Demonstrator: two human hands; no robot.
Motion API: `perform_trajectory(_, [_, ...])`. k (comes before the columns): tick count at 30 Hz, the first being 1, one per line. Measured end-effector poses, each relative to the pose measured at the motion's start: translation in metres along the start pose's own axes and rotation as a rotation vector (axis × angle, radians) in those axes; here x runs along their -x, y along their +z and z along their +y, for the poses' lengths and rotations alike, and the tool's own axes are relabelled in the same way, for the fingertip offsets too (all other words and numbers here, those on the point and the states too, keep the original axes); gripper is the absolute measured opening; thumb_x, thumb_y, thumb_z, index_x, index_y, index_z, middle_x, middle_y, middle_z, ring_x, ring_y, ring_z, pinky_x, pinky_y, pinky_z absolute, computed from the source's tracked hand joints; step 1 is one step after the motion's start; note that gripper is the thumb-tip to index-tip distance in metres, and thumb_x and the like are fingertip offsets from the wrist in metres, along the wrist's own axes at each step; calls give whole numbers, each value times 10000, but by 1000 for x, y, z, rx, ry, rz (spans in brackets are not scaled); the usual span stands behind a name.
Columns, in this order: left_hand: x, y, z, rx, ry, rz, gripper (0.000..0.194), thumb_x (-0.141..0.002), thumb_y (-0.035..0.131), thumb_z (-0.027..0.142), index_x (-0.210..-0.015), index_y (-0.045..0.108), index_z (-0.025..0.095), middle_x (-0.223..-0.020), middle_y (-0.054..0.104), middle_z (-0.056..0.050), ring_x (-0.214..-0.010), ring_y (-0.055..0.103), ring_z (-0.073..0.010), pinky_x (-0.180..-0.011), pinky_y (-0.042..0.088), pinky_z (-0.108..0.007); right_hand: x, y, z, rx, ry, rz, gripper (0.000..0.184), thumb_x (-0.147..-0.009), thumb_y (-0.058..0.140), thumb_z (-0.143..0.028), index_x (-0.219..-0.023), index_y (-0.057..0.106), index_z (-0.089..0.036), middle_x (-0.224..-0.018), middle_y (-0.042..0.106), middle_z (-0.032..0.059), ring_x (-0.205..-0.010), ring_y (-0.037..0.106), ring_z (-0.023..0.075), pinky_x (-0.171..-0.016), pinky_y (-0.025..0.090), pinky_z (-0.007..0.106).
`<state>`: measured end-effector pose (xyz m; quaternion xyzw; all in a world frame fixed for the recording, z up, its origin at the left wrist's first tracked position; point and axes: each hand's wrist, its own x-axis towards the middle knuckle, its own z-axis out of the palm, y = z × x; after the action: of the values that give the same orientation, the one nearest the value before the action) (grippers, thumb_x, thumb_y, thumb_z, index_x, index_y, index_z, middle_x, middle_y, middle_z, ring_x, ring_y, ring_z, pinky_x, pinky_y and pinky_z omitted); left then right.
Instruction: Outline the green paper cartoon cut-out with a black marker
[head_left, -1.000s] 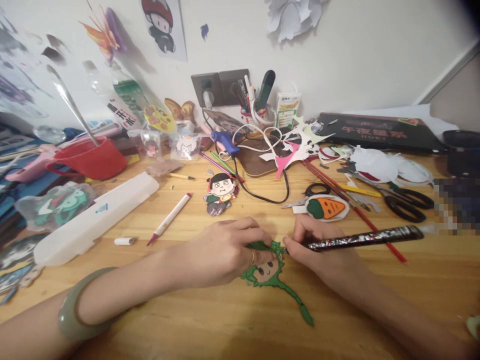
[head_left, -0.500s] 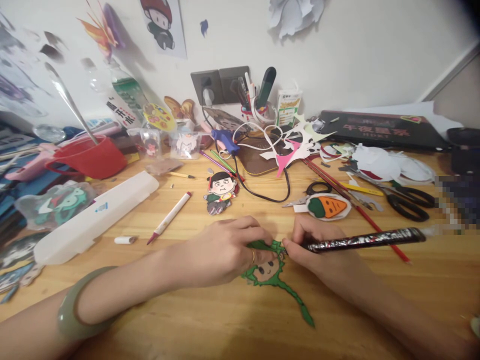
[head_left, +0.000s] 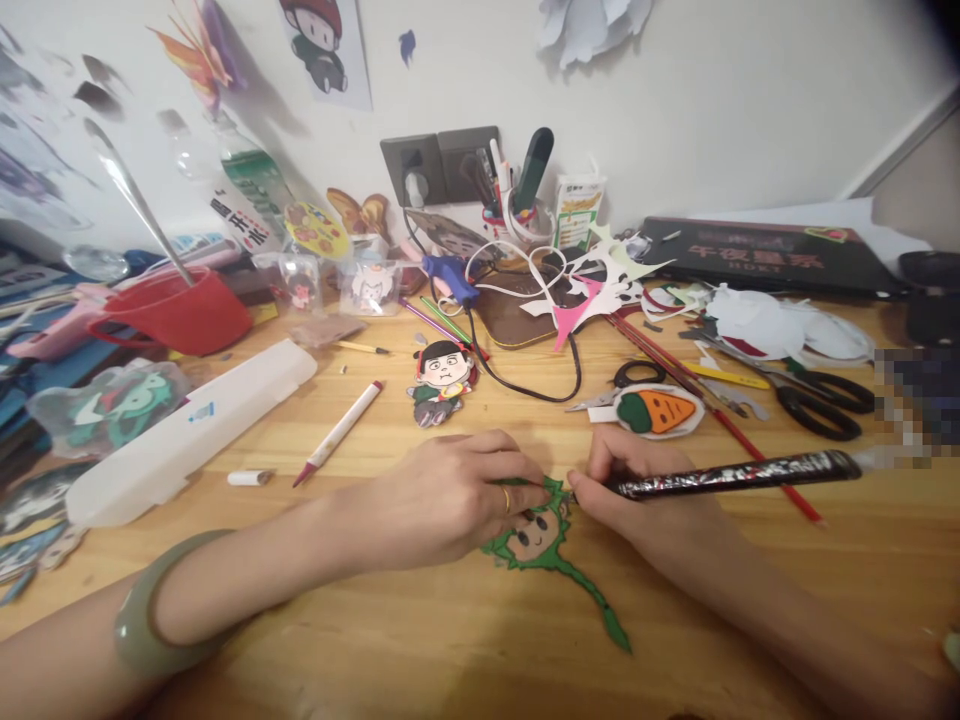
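Observation:
A green-haired cartoon paper cutout with a long green tail lies flat on the table in front of me. My left hand, with a gold ring, rests over its upper left part, the fingers stretched out and pressing it down. My right hand is closed round a black patterned marker pen, which leans out to the right. Its tip is at the cutout's right edge, mostly hidden by my thumb and fingers. Just beyond my right hand lies a carrot-shaped paper cutout.
A white marker, its cap, a long white case and a red mug lie to the left. Behind are a black-haired cutout, a blue glue gun and paper scraps. Black-handled scissors sit right.
The left fingers have shifted slightly, uncovering a little more of the cutout's face. My right hand and the pen have moved slightly to the right.

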<state>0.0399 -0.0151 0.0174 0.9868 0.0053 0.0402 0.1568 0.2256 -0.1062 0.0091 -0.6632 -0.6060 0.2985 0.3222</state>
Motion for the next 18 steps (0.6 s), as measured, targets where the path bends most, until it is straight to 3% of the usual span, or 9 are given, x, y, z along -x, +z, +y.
perform_trajectory(10, [1,2,0,19,0,5,292,-925,363,187,-1155,535,132,-1143,541,-93,-1018,451,-211,-877,425,-336,1,1,1,-6,-4,-19,243,-723,522,-179,-540,364,-200,-506,380,-60,-481,338,86,-441,256,220])
perform_trajectory(18, [0,-3,-5,173,9,4,316,-855,442,81,-1146,552,136,-1134,535,-92,-1041,460,-196,-911,405,-322,-2,-2,8,-181,56,154,307,-757,531,-272,-529,333,-217,-461,368,-67,-426,336,87,-409,261,226])
